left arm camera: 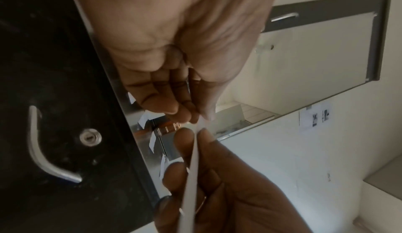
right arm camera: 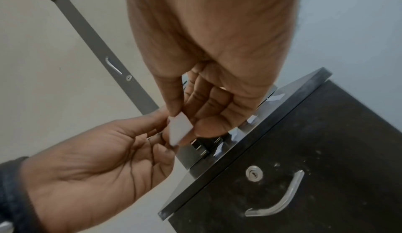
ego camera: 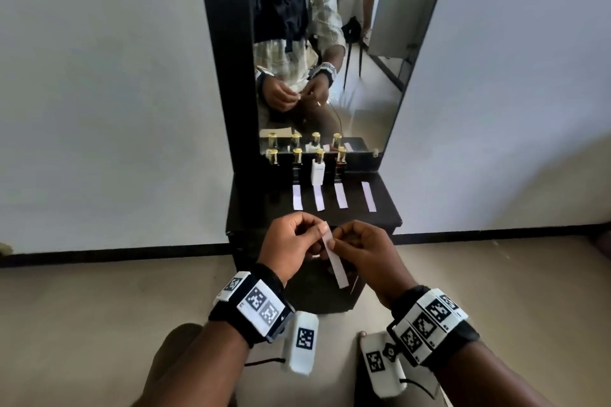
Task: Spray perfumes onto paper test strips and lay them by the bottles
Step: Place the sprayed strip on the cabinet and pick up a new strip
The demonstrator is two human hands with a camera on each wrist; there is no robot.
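A white paper strip (ego camera: 334,256) hangs slanted in front of the black cabinet. My left hand (ego camera: 318,231) pinches its top end, and my right hand (ego camera: 333,244) pinches it just below. In the left wrist view the strip (left arm camera: 192,168) runs edge-on between both hands' fingertips. In the right wrist view its end (right arm camera: 179,130) sits between my right thumb and finger. Several gold-capped perfume bottles (ego camera: 319,168) stand in a row against the mirror. Several white strips (ego camera: 340,195) lie flat on the cabinet top (ego camera: 386,208); three start right below a bottle.
A tall mirror (ego camera: 330,43) in a black frame rises behind the bottles. The cabinet front has a lock and a metal handle (right arm camera: 282,197). Two white tagged units (ego camera: 302,344) hang under my wrists. Pale walls flank the cabinet and beige floor (ego camera: 99,324) lies below.
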